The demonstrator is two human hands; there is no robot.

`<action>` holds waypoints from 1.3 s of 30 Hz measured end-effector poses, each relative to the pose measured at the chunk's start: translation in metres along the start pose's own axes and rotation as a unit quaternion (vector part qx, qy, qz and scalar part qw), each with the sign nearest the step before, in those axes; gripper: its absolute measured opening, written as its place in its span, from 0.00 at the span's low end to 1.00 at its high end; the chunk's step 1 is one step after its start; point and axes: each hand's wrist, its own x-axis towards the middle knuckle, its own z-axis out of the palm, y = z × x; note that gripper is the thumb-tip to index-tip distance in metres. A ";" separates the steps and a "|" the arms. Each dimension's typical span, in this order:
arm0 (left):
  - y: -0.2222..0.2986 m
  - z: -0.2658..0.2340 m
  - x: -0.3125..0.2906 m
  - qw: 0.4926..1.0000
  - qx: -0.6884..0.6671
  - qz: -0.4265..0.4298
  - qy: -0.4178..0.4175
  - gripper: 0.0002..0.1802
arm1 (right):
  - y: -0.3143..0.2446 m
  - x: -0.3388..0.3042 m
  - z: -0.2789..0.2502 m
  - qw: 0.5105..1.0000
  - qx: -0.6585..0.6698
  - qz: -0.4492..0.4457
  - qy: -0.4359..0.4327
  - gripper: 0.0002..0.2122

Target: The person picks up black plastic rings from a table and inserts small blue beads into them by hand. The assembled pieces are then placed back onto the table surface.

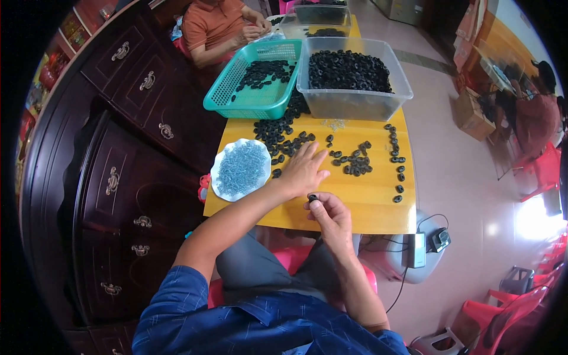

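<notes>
Between the thumb and fingers of my right hand (333, 220) is a small black oval part (312, 198), held just over the table's near edge. My left hand (304, 170) reaches across the yellow table with its fingers stretched out and spread. Its fingertips are beside a loose heap of the same black parts (273, 131); whether they touch any, I cannot tell. A smaller cluster of black parts (357, 163) lies to the right of that hand. Left of my left forearm, a white scalloped plate (222, 190) holds many thin clear-blue pieces.
Black parts (401, 177) form a column along the table's right side. A green basket (248, 112) and a clear plastic bin (349, 106), both with black parts, stand farther back. Another person (216, 26) works at the far left. Dark drawers (127, 171) flank the table; a grey stool-like object (408, 260) stands right.
</notes>
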 end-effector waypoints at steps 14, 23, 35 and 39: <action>-0.027 -0.028 0.064 0.995 0.061 -0.072 0.014 0.37 | -0.002 -0.001 0.001 1.000 -0.001 0.004 0.015 0.11; -0.033 -0.034 0.055 0.989 0.101 0.001 0.103 0.15 | -0.002 -0.002 0.000 1.000 -0.004 0.006 0.026 0.11; -0.018 -0.030 0.075 0.992 -0.041 0.048 0.107 0.13 | 0.001 0.000 0.000 1.000 0.003 -0.007 0.011 0.11; -0.012 -0.019 0.077 0.992 -0.035 0.076 0.091 0.13 | 0.002 0.001 -0.002 1.000 0.008 -0.009 0.026 0.11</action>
